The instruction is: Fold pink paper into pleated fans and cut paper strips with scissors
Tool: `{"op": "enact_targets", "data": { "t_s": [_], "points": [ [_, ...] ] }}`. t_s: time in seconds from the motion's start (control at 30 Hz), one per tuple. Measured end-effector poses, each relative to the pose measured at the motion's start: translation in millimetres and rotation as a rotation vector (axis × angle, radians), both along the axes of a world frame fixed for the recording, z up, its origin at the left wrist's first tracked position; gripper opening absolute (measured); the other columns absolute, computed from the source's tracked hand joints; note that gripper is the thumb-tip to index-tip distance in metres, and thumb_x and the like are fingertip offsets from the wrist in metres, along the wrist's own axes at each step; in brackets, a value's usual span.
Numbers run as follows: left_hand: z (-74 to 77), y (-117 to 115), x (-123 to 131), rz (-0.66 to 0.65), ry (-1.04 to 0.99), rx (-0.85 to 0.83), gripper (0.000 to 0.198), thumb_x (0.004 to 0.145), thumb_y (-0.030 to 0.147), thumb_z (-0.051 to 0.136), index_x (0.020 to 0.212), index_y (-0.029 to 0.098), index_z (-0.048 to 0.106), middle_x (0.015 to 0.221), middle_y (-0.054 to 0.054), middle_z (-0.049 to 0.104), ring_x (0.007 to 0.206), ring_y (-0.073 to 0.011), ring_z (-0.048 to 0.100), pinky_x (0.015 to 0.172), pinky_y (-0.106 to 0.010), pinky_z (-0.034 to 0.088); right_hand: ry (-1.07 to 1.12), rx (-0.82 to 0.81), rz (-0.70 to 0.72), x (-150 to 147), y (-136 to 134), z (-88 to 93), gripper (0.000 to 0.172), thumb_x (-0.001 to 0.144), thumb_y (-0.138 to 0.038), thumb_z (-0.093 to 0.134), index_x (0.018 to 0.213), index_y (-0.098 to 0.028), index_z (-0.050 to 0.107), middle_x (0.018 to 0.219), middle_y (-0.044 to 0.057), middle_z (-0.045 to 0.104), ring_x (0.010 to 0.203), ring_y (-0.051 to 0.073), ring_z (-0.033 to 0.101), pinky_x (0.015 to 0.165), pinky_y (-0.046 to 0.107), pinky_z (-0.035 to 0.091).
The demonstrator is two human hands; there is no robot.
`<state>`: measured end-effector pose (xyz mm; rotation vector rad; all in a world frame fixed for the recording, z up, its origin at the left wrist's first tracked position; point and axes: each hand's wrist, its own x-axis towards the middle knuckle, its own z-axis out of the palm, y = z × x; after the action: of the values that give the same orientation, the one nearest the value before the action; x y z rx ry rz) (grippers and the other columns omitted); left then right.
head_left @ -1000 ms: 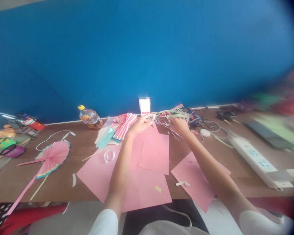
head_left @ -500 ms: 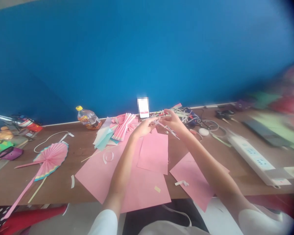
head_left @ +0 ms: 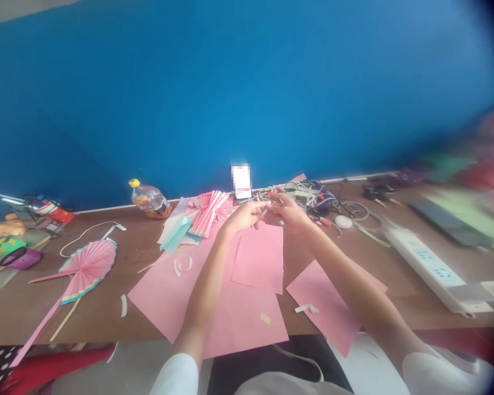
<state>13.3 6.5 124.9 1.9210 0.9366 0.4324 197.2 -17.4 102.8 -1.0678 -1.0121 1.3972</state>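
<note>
My left hand (head_left: 247, 215) and my right hand (head_left: 287, 210) meet above the back edge of a pink sheet (head_left: 259, 258). Their fingertips are close together, and anything small between them cannot be made out. Just behind is a lit phone (head_left: 242, 181) leaning on the wall. To the left of my hands lies a pleated pink paper piece (head_left: 208, 214), with light blue paper (head_left: 177, 233) beside it. A larger pink sheet (head_left: 242, 323) spreads under my left forearm, and another pink sheet (head_left: 325, 302) lies partly under my right forearm.
A pink paper fan (head_left: 89, 266) lies at the left, near a bottle with a yellow cap (head_left: 150, 201). Tangled cables and paper strips (head_left: 313, 196) sit behind my right hand. A white power strip (head_left: 430, 269) is on the right of the brown table (head_left: 140, 323).
My right hand has lowered slightly, and its fingers have come closer to my left fingertips. The thin strip that hung below my right hand no longer shows.
</note>
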Motion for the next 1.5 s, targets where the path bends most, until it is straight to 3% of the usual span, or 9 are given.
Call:
{"op": "enact_targets", "data": {
  "t_s": [0.23, 0.63, 0.8, 0.93, 1.1, 1.27, 1.5],
  "points": [
    [0.8, -4, 5, 0.014, -0.088, -0.142, 0.067, 0.085, 0.019, 0.061, 0.147, 0.018, 0.037, 0.082, -0.008, 0.072, 0.056, -0.0125, 0.064, 0.06, -0.027, 0.05, -0.001, 0.027, -0.131, -6, -4, 1.3, 0.064, 0.056, -0.037, 0.085, 0.114, -0.017, 0.067, 0.065, -0.004, 0.061, 0.057, 0.01, 0.047, 0.053, 0.026, 0.036],
    [8.4, -15, 12, 0.037, -0.101, -0.209, 0.061, 0.081, 0.029, 0.072, 0.134, 0.014, 0.046, 0.079, -0.008, 0.072, 0.057, -0.014, 0.065, 0.062, -0.027, 0.049, -0.079, 0.018, -0.213, -13, -11, 5.3, 0.061, 0.055, -0.034, 0.083, 0.111, -0.014, 0.068, 0.076, 0.004, 0.07, 0.06, 0.013, 0.055, 0.054, 0.028, 0.041],
    [2.5, -4, 2, 0.202, -0.131, -0.198, 0.068, 0.078, 0.032, 0.076, 0.134, 0.012, 0.044, 0.081, -0.009, 0.072, 0.058, -0.0122, 0.063, 0.061, -0.025, 0.046, -0.136, 0.088, -0.302, -14, -14, 11.3, 0.059, 0.058, -0.038, 0.081, 0.111, -0.016, 0.066, 0.078, 0.005, 0.072, 0.063, 0.016, 0.058, 0.056, 0.029, 0.044],
    [0.4, 7, -6, 0.098, -0.166, -0.253, 0.052, 0.077, 0.036, 0.077, 0.116, 0.008, 0.058, 0.085, -0.012, 0.072, 0.058, -0.011, 0.062, 0.063, -0.027, 0.048, -0.155, 0.141, -0.321, -17, -16, 15.2, 0.06, 0.062, -0.042, 0.079, 0.115, -0.017, 0.063, 0.085, 0.007, 0.073, 0.07, 0.019, 0.064, 0.059, 0.03, 0.047],
    [-4.3, 9, -5, 0.143, -0.141, -0.184, 0.048, 0.075, 0.039, 0.078, 0.109, 0.01, 0.062, 0.08, -0.009, 0.072, 0.059, -0.0135, 0.065, 0.063, -0.028, 0.047, -0.131, 0.171, -0.367, -20, -17, 12.7, 0.058, 0.066, -0.043, 0.076, 0.117, -0.019, 0.062, 0.086, 0.007, 0.073, 0.075, 0.021, 0.065, 0.063, 0.031, 0.049],
    [-7.0, 10, -5, 0.124, -0.132, -0.168, 0.035, 0.079, 0.041, 0.074, 0.09, 0.009, 0.064, 0.081, -0.011, 0.072, 0.065, -0.0142, 0.067, 0.061, -0.025, 0.046, -0.191, 0.227, -0.434, -19, -12, 5.5, 0.05, 0.072, -0.042, 0.07, 0.116, -0.021, 0.06, 0.087, 0.005, 0.071, 0.079, 0.02, 0.065, 0.067, 0.031, 0.05],
    [-7.7, 14, -15, 0.085, -0.059, -0.169, 0.031, 0.082, 0.034, 0.071, 0.098, 0.008, 0.066, 0.08, -0.011, 0.072, 0.062, -0.0133, 0.066, 0.059, -0.025, 0.045, -0.184, 0.327, -0.517, -8, 2, -7.8, 0.034, 0.073, -0.03, 0.062, 0.105, -0.02, 0.058, 0.093, 0.005, 0.068, 0.087, 0.019, 0.063, 0.079, 0.033, 0.049]
  ]
}}
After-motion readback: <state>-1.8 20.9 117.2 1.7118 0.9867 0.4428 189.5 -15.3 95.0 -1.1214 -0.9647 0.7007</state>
